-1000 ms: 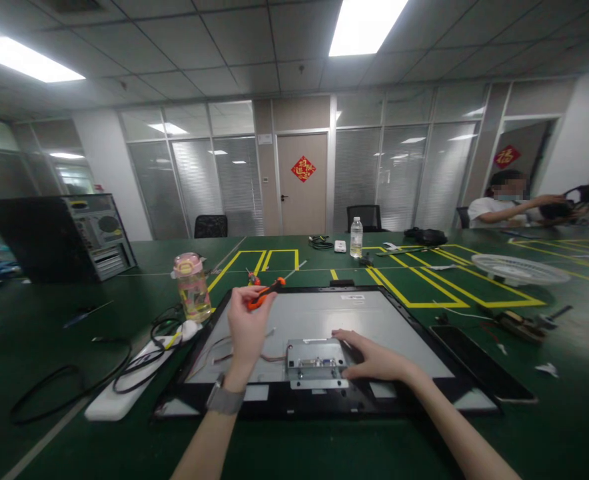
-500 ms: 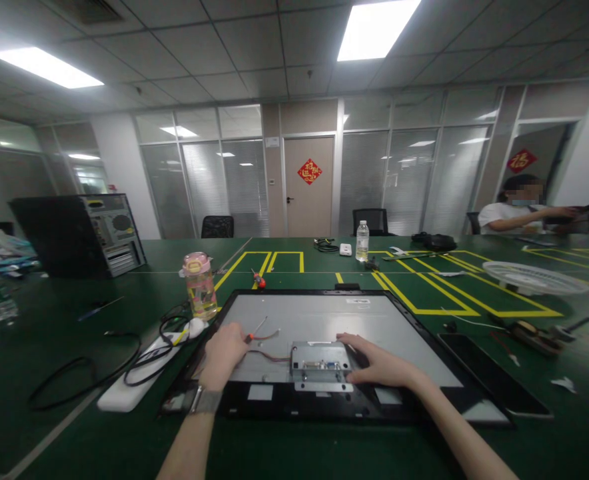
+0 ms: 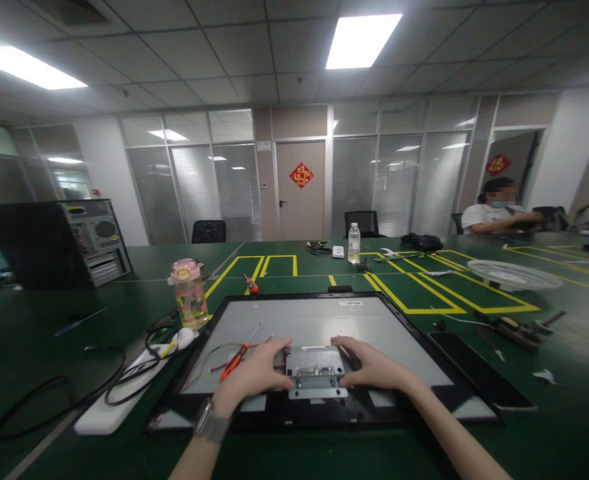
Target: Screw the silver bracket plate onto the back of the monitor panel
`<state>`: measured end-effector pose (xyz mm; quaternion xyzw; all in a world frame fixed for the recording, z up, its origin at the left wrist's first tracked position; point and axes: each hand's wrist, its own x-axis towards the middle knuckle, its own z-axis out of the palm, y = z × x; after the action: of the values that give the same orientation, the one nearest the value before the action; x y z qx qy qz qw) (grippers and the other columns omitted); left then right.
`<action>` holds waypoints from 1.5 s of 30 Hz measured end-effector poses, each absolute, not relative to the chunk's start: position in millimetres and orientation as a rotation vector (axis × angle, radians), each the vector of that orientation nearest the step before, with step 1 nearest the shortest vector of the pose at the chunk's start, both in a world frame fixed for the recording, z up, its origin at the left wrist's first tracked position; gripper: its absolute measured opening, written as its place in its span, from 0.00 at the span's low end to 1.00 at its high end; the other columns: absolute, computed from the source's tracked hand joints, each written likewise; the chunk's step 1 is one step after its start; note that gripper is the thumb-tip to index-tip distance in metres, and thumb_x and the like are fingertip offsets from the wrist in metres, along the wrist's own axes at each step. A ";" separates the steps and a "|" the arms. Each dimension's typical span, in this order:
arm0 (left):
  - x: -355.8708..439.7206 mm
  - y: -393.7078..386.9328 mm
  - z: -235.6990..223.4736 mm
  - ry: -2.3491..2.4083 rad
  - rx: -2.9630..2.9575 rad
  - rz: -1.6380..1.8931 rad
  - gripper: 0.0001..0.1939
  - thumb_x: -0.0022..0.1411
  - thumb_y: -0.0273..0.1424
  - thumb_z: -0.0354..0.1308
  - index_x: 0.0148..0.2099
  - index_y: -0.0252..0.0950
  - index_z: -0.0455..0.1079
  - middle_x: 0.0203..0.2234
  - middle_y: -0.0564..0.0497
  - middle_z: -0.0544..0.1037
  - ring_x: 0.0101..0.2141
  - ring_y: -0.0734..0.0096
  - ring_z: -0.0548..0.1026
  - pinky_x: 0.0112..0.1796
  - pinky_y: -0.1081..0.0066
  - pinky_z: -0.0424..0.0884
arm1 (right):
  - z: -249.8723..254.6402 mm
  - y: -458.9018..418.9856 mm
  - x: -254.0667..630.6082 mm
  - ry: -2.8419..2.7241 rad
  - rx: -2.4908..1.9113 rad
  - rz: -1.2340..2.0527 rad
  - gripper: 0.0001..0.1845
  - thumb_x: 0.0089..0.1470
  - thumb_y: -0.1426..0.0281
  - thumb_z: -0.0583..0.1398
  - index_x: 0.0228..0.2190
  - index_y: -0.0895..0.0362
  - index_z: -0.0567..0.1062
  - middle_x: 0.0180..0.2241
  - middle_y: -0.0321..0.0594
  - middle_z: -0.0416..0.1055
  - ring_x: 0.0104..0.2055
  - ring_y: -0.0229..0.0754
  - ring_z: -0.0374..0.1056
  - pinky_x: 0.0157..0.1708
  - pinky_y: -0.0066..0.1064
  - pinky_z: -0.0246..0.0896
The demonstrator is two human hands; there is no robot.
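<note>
Left hand (image 3: 260, 369): half-curled, clasping metal box (image 3: 313, 360) by left end
Right hand (image 3: 373, 365): half-curled, clasping opposite end
Metal box: lying between, long axis running left-right

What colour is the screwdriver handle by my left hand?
The slim screwdriver handle is orange and black, head view.
</note>
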<state>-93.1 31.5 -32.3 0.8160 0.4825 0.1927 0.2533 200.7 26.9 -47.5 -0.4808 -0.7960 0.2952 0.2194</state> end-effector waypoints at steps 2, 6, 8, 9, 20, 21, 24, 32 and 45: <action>-89.8 31.4 -30.7 1.314 2.257 0.560 0.40 0.41 0.35 0.67 0.58 0.35 0.63 0.54 0.44 0.69 0.53 0.54 0.67 0.54 0.64 0.59 | -45.6 26.0 199.6 -2.183 -1.339 0.792 0.41 0.35 0.66 0.68 0.53 0.58 0.66 0.57 0.49 0.61 0.59 0.54 0.57 0.59 0.41 0.48; -87.0 29.6 -22.0 1.258 2.329 0.649 0.37 0.41 0.31 0.66 0.57 0.36 0.65 0.51 0.46 0.71 0.50 0.57 0.69 0.52 0.65 0.62 | -44.8 26.0 199.6 -2.146 -1.291 0.722 0.41 0.32 0.68 0.69 0.52 0.57 0.67 0.53 0.47 0.66 0.55 0.54 0.61 0.55 0.40 0.54; -87.0 28.3 -19.3 1.255 2.326 0.676 0.37 0.42 0.30 0.66 0.57 0.36 0.64 0.52 0.46 0.70 0.51 0.58 0.68 0.52 0.66 0.62 | -45.4 26.2 200.0 -2.132 -1.279 0.709 0.41 0.31 0.68 0.69 0.51 0.56 0.67 0.53 0.46 0.66 0.54 0.54 0.61 0.55 0.40 0.54; -87.3 27.9 -18.8 1.254 2.319 0.676 0.37 0.43 0.30 0.65 0.57 0.36 0.63 0.53 0.46 0.69 0.51 0.58 0.68 0.53 0.66 0.61 | -45.6 26.3 200.2 -2.128 -1.282 0.709 0.41 0.31 0.68 0.69 0.51 0.56 0.67 0.53 0.46 0.65 0.55 0.54 0.60 0.55 0.40 0.53; -94.3 41.4 -25.5 1.185 2.197 0.719 0.33 0.49 0.35 0.63 0.58 0.40 0.63 0.55 0.48 0.68 0.54 0.59 0.65 0.55 0.66 0.58 | -48.6 40.9 200.7 -2.045 -1.214 0.765 0.36 0.42 0.61 0.66 0.53 0.57 0.67 0.58 0.49 0.60 0.61 0.54 0.53 0.61 0.46 0.43; -93.7 43.8 -27.7 1.178 2.205 0.727 0.32 0.49 0.34 0.63 0.58 0.40 0.63 0.55 0.48 0.67 0.54 0.59 0.65 0.55 0.65 0.57 | -52.2 44.2 201.5 -2.048 -1.208 0.747 0.37 0.42 0.61 0.66 0.54 0.58 0.66 0.58 0.49 0.59 0.62 0.54 0.51 0.62 0.45 0.42; -92.4 51.4 -36.5 1.128 2.187 0.718 0.33 0.49 0.33 0.63 0.58 0.38 0.62 0.55 0.47 0.67 0.54 0.61 0.65 0.55 0.66 0.57 | -61.6 51.4 203.6 -2.106 -1.222 0.733 0.38 0.42 0.60 0.65 0.55 0.59 0.65 0.59 0.50 0.58 0.63 0.54 0.49 0.62 0.44 0.40; -91.8 57.0 -44.8 1.169 2.091 0.686 0.37 0.45 0.29 0.64 0.59 0.34 0.61 0.56 0.42 0.66 0.54 0.57 0.65 0.55 0.65 0.58 | -62.3 51.6 203.0 -2.166 -1.314 0.776 0.39 0.44 0.59 0.64 0.56 0.60 0.63 0.60 0.50 0.57 0.64 0.54 0.48 0.63 0.45 0.39; -92.4 33.6 -16.1 1.145 2.240 0.667 0.27 0.45 0.30 0.64 0.50 0.40 0.69 0.48 0.50 0.72 0.48 0.62 0.69 0.50 0.68 0.63 | -44.7 35.8 203.1 -2.054 -1.255 0.802 0.34 0.37 0.61 0.68 0.47 0.57 0.71 0.53 0.48 0.64 0.56 0.54 0.59 0.58 0.44 0.48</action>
<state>-92.4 33.6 -16.1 0.8297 0.4239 0.2469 0.2663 203.1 35.8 -44.7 -0.4724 -0.7727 0.3018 0.2978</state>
